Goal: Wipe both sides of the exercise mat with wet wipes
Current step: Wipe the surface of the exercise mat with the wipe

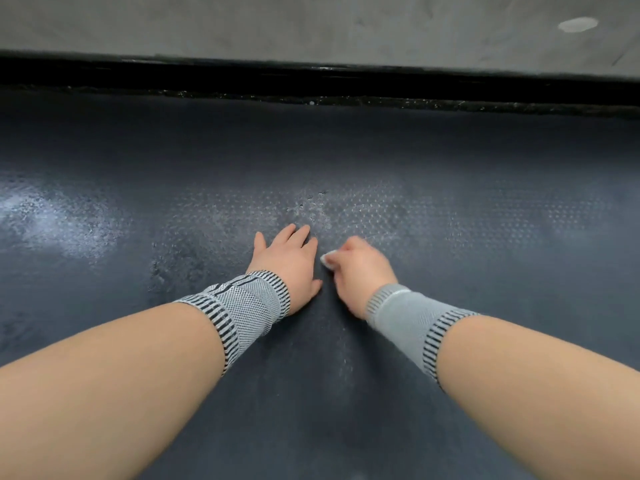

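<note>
Dark exercise mat (450, 161) filling most of the frame, from the lower edge up to a black strip (311, 79) across the upper part. Grey floor (242, 26) beyond the strip along the top; pale oval patch (577, 24) at upper right of the frame.

Mat surface textured with small raised dots — most visible in the centre and centre right, where a light sheen lies over them. Brighter patch of sheen at mid left (52, 213).

Left hand (289, 258) at centre frame, palm down, fingers straight and together, resting flat on the mat; thumb spread toward lower right. Nothing held. Striped grey-and-black wrist sleeve (242, 306) just behind it.

Right hand (360, 268) just beside the left, right of centre, not touching it. Fingers curled downward round a small wad of white wet wipe (327, 258) — only a corner showing at the hand's left side, the rest hidden under the fingers. Wipe down against the mat, in the narrow gap between the two hands. Slight motion blur over this hand. Grey wrist sleeve (408, 313) with a striped band on this arm.

Both bare forearms entering from the lower corners, converging toward centre.
</note>
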